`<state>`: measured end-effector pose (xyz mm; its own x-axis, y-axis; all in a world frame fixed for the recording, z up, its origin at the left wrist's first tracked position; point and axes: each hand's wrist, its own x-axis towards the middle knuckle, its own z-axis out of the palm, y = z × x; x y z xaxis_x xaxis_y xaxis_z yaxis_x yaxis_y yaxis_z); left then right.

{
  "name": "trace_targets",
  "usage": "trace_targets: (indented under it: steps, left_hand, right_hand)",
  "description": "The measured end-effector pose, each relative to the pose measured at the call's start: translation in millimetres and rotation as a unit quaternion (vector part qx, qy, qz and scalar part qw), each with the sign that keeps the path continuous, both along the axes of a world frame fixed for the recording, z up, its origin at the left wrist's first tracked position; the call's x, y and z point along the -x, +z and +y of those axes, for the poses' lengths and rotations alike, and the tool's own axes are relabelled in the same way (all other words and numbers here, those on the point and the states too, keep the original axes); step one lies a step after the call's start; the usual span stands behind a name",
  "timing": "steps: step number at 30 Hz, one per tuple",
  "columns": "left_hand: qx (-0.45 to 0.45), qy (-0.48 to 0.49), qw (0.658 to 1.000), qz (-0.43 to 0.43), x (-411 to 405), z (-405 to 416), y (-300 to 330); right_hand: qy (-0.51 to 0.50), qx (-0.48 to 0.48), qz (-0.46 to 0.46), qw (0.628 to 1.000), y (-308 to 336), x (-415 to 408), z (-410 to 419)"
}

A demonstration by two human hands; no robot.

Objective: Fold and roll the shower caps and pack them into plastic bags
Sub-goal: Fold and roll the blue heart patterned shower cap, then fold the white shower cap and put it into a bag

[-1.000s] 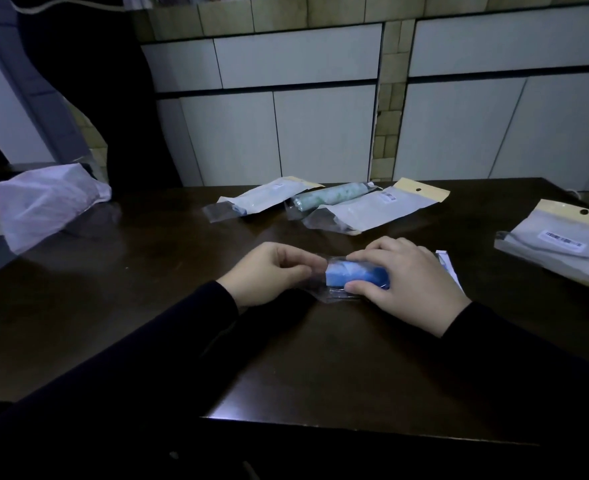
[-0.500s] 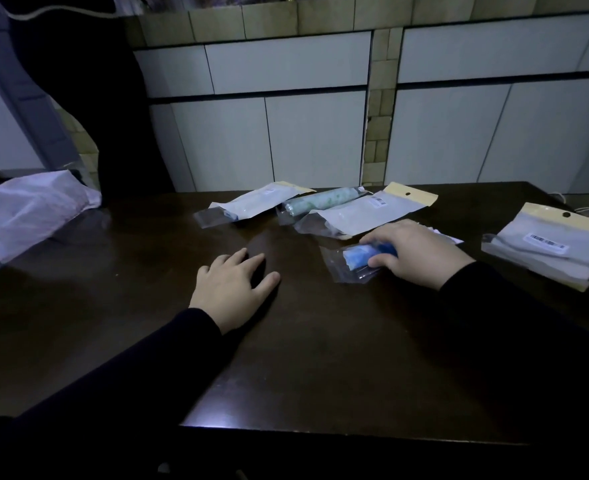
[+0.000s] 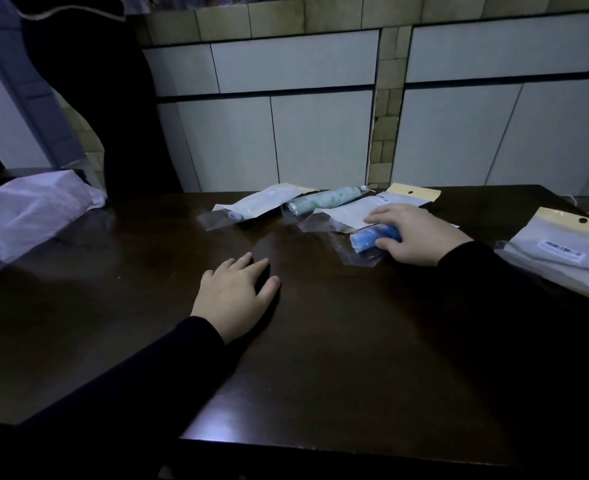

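1. While the packed roll goes to join the others, start at 9 o'clock: a crumpled white bag lies at the far left of the dark table. Prob. more caps inside, can't tell.
2. Next, near the middle, the left hand lies flat on the table w/ fingers spread. It holds nothing.
3. At 12 o'clock, at the back edge, three done packs sit side by side: a white pack, a green roll pack, then a yellow-top pack.
4. At abt 1 o'clock, the right hand has fingers and thumb curled round the blue rolled cap, which sits inside a clear plastic bag. The roll touches the front edge of the yellow-top pack.
5. At 3 o'clock, a stack of empty bags w/ yellow tops waits at the right edge, well apart from the hand.
6. How to do this bit well, I think: lay the blue pack down flat next to the row, not on top. Let go softly so the roll stays tight. Check the bag end is shut first; can't see it from here. Then the free left hand can get the next cap.
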<state>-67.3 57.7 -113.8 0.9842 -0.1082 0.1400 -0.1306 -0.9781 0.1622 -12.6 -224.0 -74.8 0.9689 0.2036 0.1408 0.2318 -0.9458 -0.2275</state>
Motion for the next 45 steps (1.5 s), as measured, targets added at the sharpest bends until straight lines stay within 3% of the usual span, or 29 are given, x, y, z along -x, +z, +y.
trace_targets:
  steps: [4,7,12,18,23,27,33,35,39,42,45]
  left_hand:
    - [0.012,-0.010,1.000,-0.010,1,2,2]
    - [0.078,-0.035,0.996,-0.030,2,13,9]
    - [0.178,-0.007,0.981,-0.073,-4,69,27]
    - [0.180,0.126,0.961,-0.167,-21,174,31]
    - [0.157,0.250,0.903,-0.311,-46,253,16]
    - [0.195,0.335,0.858,-0.337,-70,296,8]
    - [0.172,0.352,0.871,-0.296,-109,322,0]
    - [0.179,0.359,0.872,-0.281,-116,325,-1]
    - [0.243,0.355,0.860,-0.275,-121,330,-4]
    - [0.313,0.302,0.843,-0.315,-116,322,4]
    - [0.297,0.268,0.839,-0.369,-105,306,16]
  right_hand:
    - [0.106,-0.021,-0.148,0.983,7,9,28]
    - [0.189,-0.064,-0.219,0.955,13,13,74]
    - [0.231,-0.139,-0.196,0.943,14,-9,170]
    - [0.240,-0.188,-0.138,0.942,-3,-41,292]
    - [0.245,-0.198,-0.145,0.938,-14,-65,381]
    - [0.235,-0.226,-0.159,0.932,-22,-91,430]
    - [0.228,-0.142,-0.263,0.927,-27,-139,474]
    - [0.254,-0.068,-0.289,0.921,-20,-151,486]
    - [0.306,0.037,-0.226,0.924,-13,-160,494]
    - [0.308,-0.011,-0.230,0.923,-20,-160,487]
    - [0.293,-0.128,-0.303,0.898,-23,-151,476]
